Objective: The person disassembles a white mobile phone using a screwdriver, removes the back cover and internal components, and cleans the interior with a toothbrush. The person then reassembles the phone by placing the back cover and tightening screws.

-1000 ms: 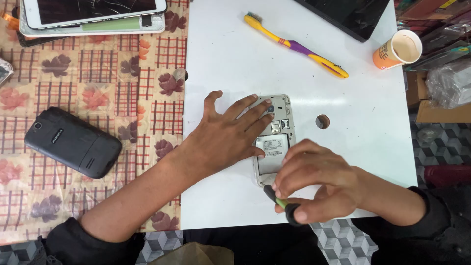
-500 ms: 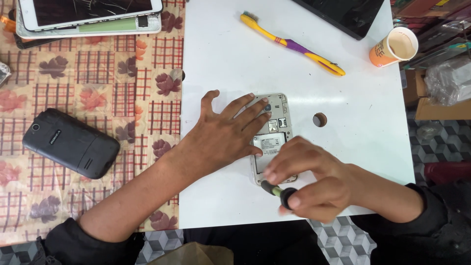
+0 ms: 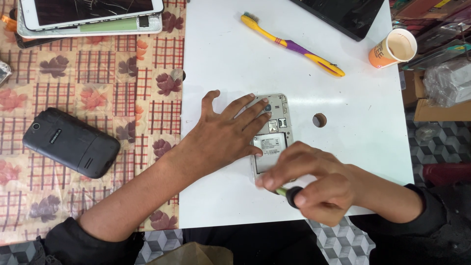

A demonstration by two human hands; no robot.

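Note:
A silver phone [image 3: 273, 128] with its back cover off lies face down on the white board [image 3: 235, 59], its insides showing. My left hand [image 3: 223, 133] lies flat on the phone's left side with the fingers spread, pressing it down. My right hand [image 3: 314, 181] is closed around a small screwdriver [image 3: 289, 193] with a green shaft and black cap, over the phone's lower end. The tip is hidden under my fingers.
A yellow and purple toothbrush [image 3: 292, 44] lies at the board's back. A paper cup [image 3: 392, 49] stands at the back right, a dark screen [image 3: 343, 14] beside it. A black phone [image 3: 71, 142] and stacked tablets [image 3: 88, 17] rest on the patterned cloth at left. A round hole [image 3: 319, 119] marks the board.
My right hand with the screwdriver has shifted a little to the left along the phone's lower end. My left hand has stayed on the phone.

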